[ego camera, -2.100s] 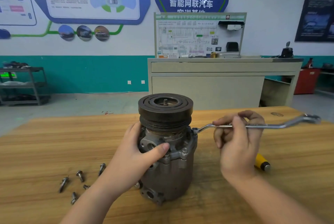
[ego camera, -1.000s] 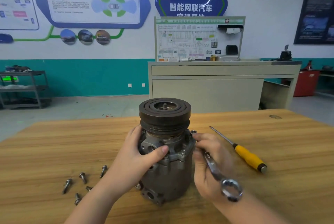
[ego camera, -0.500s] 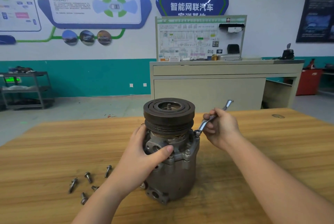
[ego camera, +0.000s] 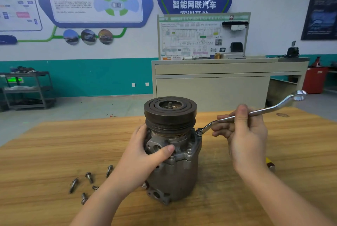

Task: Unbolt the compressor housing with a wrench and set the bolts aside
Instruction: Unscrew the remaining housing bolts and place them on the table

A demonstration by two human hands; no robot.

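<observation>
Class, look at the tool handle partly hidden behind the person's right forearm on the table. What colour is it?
Yellow, with a silvery end cap: the tool handle shows in the head view, beside the right forearm.

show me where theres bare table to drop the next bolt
Bare wood lies left of the loose bolts toward the table edge, and behind them up to the far edge. Crowded: around the compressor, held by the left hand, and under the right hand swinging the wrench.

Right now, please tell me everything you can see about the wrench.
The wrench is a bright, polished metal offset ring spanner with a bent shank. Its near ring sits on a bolt at the compressor housing's upper right flange; the free ring end points up and to the right above the table. The right hand grips the shank with curled fingers and thumb on top.
</observation>
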